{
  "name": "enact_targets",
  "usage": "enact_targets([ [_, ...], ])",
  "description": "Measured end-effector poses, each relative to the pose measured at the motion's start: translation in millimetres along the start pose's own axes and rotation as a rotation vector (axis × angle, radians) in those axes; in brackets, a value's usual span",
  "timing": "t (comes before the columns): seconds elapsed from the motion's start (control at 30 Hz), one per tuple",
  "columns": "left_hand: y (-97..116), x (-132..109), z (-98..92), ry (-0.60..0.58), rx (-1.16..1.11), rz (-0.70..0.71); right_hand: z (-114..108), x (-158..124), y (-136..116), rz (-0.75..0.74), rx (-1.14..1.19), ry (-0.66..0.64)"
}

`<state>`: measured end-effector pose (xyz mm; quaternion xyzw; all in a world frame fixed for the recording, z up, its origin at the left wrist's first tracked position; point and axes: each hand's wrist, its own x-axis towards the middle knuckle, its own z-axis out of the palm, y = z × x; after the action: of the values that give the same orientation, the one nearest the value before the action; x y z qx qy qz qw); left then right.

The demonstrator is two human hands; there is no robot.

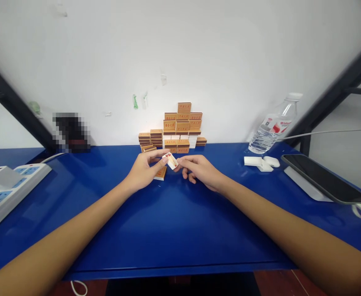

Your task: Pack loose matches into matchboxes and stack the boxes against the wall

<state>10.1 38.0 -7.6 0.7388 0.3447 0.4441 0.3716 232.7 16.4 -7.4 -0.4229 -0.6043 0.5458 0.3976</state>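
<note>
My left hand (143,168) grips a small white matchbox tray (171,160) between thumb and fingers. Several matches with red heads lie in the tray, which is tilted above the table. At the tray's right end, the thumb and forefinger of my right hand (200,169) are pinched together; what is between them, if anything, is too small to make out. An orange matchbox (159,174) rests on the table just below my left hand. Behind both hands stands a stepped stack of matchboxes (182,125), with white ones among its lower rows.
Shorter piles of matchboxes (156,137) flank the stack on the left. A water bottle (273,125) leans against the wall, near white blocks (252,161) and a phone (325,176). The power strip (16,185) lies at left on the blue table (168,234).
</note>
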Motion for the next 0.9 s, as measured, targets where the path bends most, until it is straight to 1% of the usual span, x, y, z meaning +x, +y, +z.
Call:
enact_targets([
  [0.13,0,-1,-0.5,-0.079,-0.064,-0.011,5,2,-1,0.092,0.077,0.019],
  [0.2,-1,-2,-1.2,-0.049,-0.005,0.010,5,3,-1,0.112,0.054,0.037],
  [0.27,0,-4,-2.6,0.038,0.155,0.068,3,5,-2,0.111,-0.023,0.091],
  [0.33,0,-9,-4.8,0.110,0.380,0.166,0,7,-3,0.093,-0.145,0.181],
  [0.37,0,-11,-6.0,0.118,0.484,0.219,-1,9,-4,0.078,-0.218,0.233],
  [0.43,0,-15,-8.0,0.090,0.645,0.299,-4,13,-6,0.033,-0.395,0.334],
  [0.47,0,-17,-8.6,0.062,0.700,0.316,-4,15,-7,0.007,-0.497,0.383],
  [0.57,0,-20,-9.0,-0.012,0.804,0.315,-2,20,-12,-0.067,-0.792,0.489],
  [0.63,0,-21,-8.7,-0.033,0.841,0.305,1,23,-13,-0.089,-0.934,0.508],
  [0.73,0,-21,-8.0,-0.044,0.883,0.277,7,26,-12,-0.105,-1.099,0.495],
  [0.9,-1,-22,-6.2,-0.073,0.906,0.256,14,25,-9,-0.115,-1.262,0.502],
])
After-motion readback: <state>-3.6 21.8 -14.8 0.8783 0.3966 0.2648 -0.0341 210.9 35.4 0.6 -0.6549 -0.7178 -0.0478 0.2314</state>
